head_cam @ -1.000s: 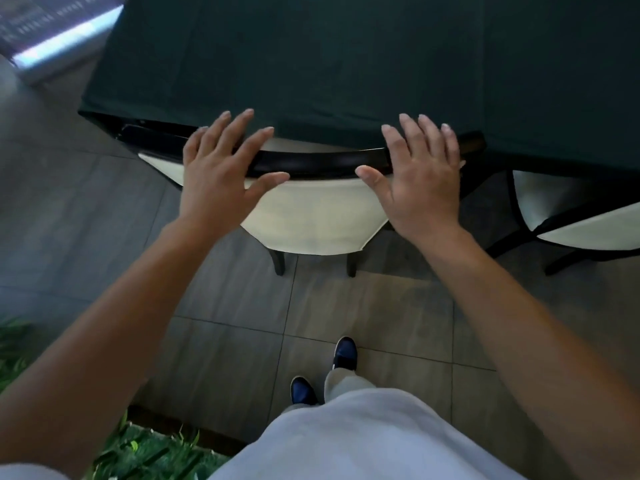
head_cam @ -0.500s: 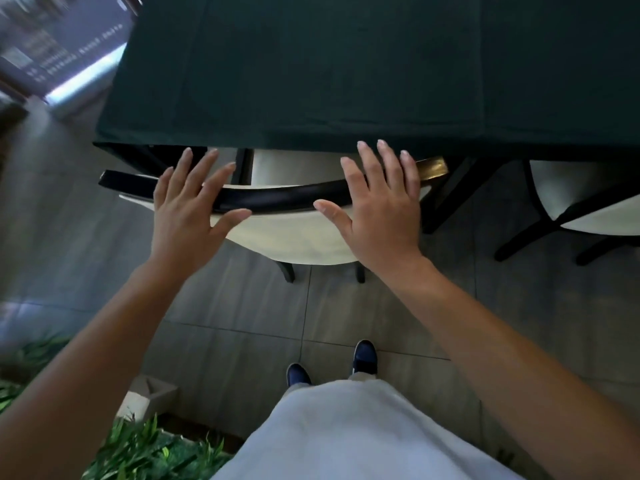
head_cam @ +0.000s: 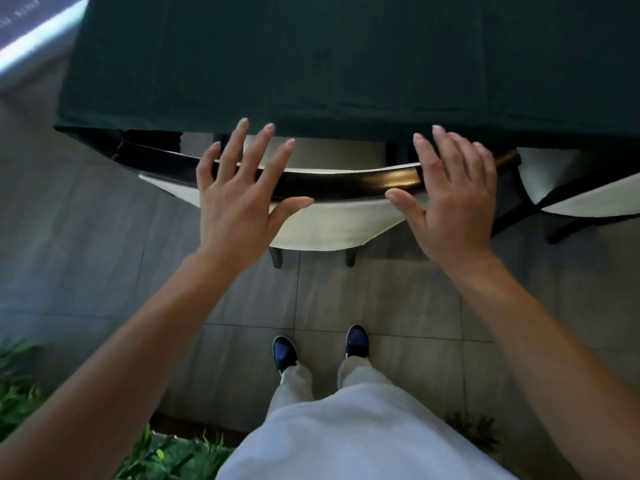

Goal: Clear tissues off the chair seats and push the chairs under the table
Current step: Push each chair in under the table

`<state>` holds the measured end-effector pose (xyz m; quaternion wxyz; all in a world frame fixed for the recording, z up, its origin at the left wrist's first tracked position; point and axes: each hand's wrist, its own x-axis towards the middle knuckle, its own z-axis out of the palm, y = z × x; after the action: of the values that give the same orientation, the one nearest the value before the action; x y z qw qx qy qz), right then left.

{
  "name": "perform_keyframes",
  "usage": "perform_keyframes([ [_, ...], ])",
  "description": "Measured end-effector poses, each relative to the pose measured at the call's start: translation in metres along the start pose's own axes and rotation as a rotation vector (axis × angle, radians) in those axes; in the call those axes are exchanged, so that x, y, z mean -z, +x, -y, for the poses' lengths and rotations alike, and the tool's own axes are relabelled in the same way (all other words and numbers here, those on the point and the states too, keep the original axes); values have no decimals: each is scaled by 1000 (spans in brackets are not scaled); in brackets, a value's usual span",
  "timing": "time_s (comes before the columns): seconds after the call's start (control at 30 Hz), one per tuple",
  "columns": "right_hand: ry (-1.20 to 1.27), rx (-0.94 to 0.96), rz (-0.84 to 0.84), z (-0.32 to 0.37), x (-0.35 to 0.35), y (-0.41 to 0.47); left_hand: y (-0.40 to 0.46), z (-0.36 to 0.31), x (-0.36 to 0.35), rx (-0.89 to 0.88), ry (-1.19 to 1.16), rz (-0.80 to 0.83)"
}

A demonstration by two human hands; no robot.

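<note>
Under my spread left hand and right hand, chair top rail, seat tucked beneath table.

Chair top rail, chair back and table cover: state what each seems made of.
Top rail: probably lacquered wood or plastic, black with glossy highlights. Chair back: cream, matte, smooth upholstery, perhaps faux leather. Table cover: dark green cloth, matte, hanging over the edge.

both forearms are bare, no sleeves showing, no watch or rings on the left hand or right hand. white top, light beige trousers, dark navy slip-on shoes with white soles.
</note>
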<state>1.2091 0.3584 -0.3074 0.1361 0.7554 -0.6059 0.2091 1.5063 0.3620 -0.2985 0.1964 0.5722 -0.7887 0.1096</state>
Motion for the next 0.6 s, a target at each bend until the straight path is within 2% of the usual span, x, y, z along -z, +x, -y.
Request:
perform_keyframes([
  [0.17, -20, -15, 3, 12, -5, 10, 5, 20, -5, -11, -2, -27],
  [0.4, 27, -23, 124, 79, -10, 36, 6, 101, -6, -41, -77, -28],
  [0.6, 55, 36, 83, 72, -20, 42, 6, 99, -10, 19, -82, -43],
])
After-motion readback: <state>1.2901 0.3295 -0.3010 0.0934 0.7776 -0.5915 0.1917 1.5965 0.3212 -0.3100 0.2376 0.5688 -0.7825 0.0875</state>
